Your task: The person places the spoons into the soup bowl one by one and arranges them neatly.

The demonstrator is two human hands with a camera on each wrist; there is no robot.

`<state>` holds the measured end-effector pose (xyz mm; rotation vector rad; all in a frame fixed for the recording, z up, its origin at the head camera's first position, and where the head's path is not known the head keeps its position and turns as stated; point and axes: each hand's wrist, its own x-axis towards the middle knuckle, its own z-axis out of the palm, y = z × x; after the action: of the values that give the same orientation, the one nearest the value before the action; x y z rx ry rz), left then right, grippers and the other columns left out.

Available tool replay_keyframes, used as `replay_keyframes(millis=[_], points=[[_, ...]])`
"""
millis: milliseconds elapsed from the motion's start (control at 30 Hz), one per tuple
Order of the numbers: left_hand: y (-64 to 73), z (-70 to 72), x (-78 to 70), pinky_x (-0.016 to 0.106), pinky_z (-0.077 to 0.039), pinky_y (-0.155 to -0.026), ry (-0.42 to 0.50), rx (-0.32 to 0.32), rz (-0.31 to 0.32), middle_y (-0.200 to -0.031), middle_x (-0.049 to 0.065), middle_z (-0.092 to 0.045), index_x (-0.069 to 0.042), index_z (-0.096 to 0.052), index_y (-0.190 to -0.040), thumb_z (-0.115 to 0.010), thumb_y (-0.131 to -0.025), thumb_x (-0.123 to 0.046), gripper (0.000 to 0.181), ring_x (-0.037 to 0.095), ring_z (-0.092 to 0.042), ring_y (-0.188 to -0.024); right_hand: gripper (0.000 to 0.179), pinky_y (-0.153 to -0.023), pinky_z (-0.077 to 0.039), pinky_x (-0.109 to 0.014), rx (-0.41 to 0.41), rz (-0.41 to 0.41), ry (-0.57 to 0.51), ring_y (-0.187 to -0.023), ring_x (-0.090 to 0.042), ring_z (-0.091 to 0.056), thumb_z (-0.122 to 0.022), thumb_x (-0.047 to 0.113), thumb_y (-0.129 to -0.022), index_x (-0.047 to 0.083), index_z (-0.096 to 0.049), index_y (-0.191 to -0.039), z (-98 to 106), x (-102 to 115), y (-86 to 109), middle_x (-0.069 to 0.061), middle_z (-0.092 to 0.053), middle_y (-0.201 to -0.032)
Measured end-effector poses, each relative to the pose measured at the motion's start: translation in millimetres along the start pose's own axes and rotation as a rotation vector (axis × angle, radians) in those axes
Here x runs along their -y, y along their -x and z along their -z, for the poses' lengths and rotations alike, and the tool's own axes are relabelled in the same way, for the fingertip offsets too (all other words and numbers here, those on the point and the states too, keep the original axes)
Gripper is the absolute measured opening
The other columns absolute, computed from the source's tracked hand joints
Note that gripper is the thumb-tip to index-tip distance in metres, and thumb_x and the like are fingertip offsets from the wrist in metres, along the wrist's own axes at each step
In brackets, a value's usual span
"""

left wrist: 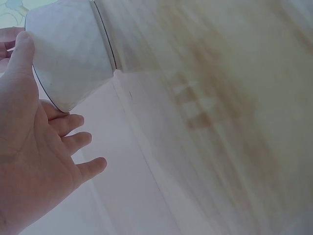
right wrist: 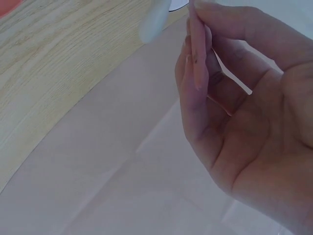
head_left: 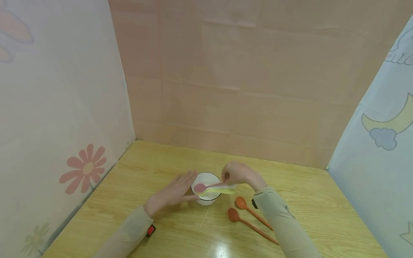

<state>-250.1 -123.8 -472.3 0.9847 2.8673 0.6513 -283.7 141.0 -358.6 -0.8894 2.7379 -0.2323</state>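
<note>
Two orange spoons are lying nearest, right of centre, their handles slanting toward the surface's near right corner. Beyond them, a white bowl is standing between the left and right edges. The left hand is resting against its left rim, fingers extended, thumb apart. The bowl is looking rigid and possibly breakable, so light rim contact is seeming adequate. Over its opening, the pink spoon is pointing its head left; whether it is touching the bowl, I cannot tell. A yellow handle is jutting past the right rim. The right hand is pinching the pink handle between thumb and fingers, seemingly the proper hold: the spoon is appearing light, stiff and smooth, possibly slippery. Behind the far edge, a tan backdrop is rising.
</note>
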Motion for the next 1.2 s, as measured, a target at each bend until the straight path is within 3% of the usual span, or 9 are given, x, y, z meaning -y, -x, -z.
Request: replay_keyframes(millis=[667,1200], points=[[0.9,1.4,-2.1,0.061,-0.02,-0.122,0.001,0.0,-0.005,-0.166,0.016,-0.019,-0.004,-0.017,-0.159,-0.051,-0.097,-0.059,0.09,0.035,-0.015,-0.155,0.005,-0.069,-0.051,-0.026,-0.027,0.001,-0.009,-0.079,-0.01,-0.056,-0.077,0.008,-0.083,0.008,-0.073,-0.083,0,-2,1.4,0.001,-0.068,-0.084],[1.6,2.7,-4.4,0.061,-0.02,-0.122,0.008,0.002,-0.006,-0.166,0.017,-0.018,-0.002,-0.016,-0.158,-0.051,-0.097,-0.058,0.09,0.036,-0.015,-0.155,0.011,-0.072,-0.054,-0.027,-0.078,0.016,-0.032,-0.08,-0.012,-0.062,-0.073,-0.002,-0.08,0.004,-0.072,-0.089,8,-14,11.9,-0.004,-0.071,-0.087]])
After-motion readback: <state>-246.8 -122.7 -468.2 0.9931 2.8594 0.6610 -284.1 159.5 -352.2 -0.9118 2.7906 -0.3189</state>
